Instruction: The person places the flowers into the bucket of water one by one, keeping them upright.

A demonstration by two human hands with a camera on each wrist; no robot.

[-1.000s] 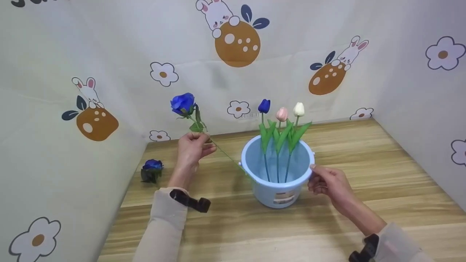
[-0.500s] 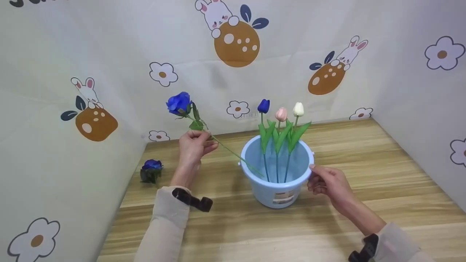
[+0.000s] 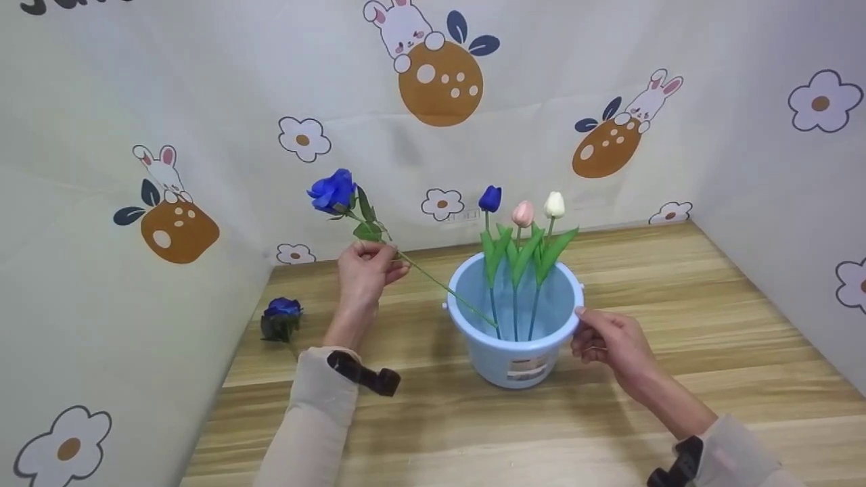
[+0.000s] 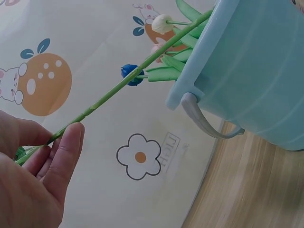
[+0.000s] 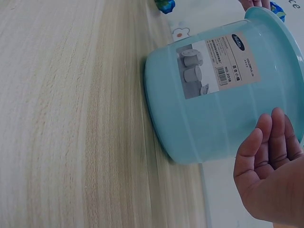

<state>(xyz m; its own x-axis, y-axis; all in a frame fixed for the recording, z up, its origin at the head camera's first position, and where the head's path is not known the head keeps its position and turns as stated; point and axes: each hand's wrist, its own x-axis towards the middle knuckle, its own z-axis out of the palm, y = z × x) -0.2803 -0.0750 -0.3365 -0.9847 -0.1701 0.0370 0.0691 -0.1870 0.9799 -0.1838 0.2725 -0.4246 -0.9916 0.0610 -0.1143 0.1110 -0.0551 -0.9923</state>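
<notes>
My left hand (image 3: 365,274) pinches the green stem of a blue artificial rose (image 3: 333,192) between thumb and fingers. The stem (image 4: 111,92) slants down to the right over the rim of a light blue bucket (image 3: 517,362), and its lower end is inside. Three artificial tulips stand in the bucket: a blue tulip (image 3: 490,199), a pink tulip (image 3: 522,214) and a white tulip (image 3: 555,204). At the bucket's right side my right hand (image 3: 616,341) grips the rim, thumb on top and fingers curled against the outer wall. In the right wrist view the thumb is hidden.
A second blue rose (image 3: 281,318) lies on the wooden table (image 3: 433,433) left of my left forearm. Printed cloth walls (image 3: 379,155) enclose the table at the back and both sides. The bucket's handle (image 4: 202,118) hangs against its outside.
The rose's stem end has come over the bucket's rim and down inside, as my left hand moved slightly right. The bloom has shifted a little left and up. My right hand has stayed put.
</notes>
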